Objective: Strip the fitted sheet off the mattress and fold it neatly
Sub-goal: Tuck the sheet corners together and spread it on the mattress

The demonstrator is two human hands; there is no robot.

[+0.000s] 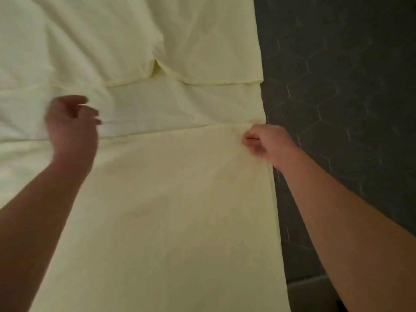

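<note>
The fitted sheet (168,210) seems already stripped and lies flat in folded layers beside a dark hexagon-patterned surface (337,86), so folding looks partly done; the right hand (263,143) pinches its edge, while for the blurred left hand (72,127) I cannot tell.

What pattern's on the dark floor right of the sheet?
Hexagon tiles, thin pale joints, on the dark grey floor; best in the head view.
</note>
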